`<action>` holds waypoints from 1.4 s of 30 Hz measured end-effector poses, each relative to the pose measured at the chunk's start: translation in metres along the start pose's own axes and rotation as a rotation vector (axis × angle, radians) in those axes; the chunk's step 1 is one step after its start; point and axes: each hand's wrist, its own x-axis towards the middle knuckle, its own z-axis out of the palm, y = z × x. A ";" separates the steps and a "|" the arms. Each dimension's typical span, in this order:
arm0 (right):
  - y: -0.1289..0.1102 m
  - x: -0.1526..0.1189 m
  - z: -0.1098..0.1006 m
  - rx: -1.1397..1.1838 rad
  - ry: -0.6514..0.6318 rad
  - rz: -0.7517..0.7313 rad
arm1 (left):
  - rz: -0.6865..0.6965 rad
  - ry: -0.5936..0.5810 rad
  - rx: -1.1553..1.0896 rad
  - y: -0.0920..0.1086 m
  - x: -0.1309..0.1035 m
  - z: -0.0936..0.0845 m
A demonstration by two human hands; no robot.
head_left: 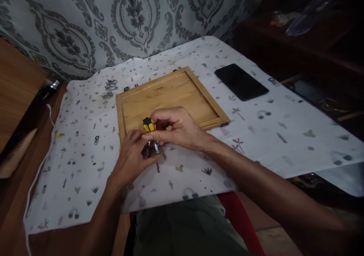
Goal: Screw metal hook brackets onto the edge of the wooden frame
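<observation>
Between my two hands, near the front edge of a wooden panel (167, 93) with a raised frame, stands a screwdriver with a yellow and black handle (148, 124). My right hand (180, 129) pinches that handle between thumb and fingers. Below it, my left hand (132, 153) curls around a small shiny metal piece (156, 147), which looks like a hinge. The screwdriver's tip is hidden by my fingers. Both hands are just above the patterned white cloth (182, 172), overlapping the panel's near side.
A black smartphone (241, 81) lies right of the panel. Several small metal hardware pieces (109, 89) rest on the cloth at the back left. A white cable (42, 157) runs down the left side. A patterned grey curtain (136, 17) hangs behind.
</observation>
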 end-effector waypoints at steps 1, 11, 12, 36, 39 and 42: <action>-0.001 -0.001 0.001 0.003 0.026 -0.017 | 0.000 0.000 -0.001 0.000 0.000 0.000; -0.003 -0.002 0.001 0.040 0.267 -0.041 | 0.018 0.006 0.025 0.001 0.002 -0.001; -0.003 -0.002 0.001 0.027 0.253 -0.034 | 0.023 0.008 0.019 0.001 0.002 -0.001; 0.009 -0.003 0.001 -0.029 0.072 0.015 | 0.025 -0.005 0.003 0.003 0.002 -0.003; 0.008 -0.003 0.001 -0.001 0.044 0.029 | 0.019 0.007 0.012 0.001 0.000 0.000; 0.006 -0.003 0.001 0.009 0.014 0.039 | 0.011 0.023 0.020 0.001 -0.001 0.002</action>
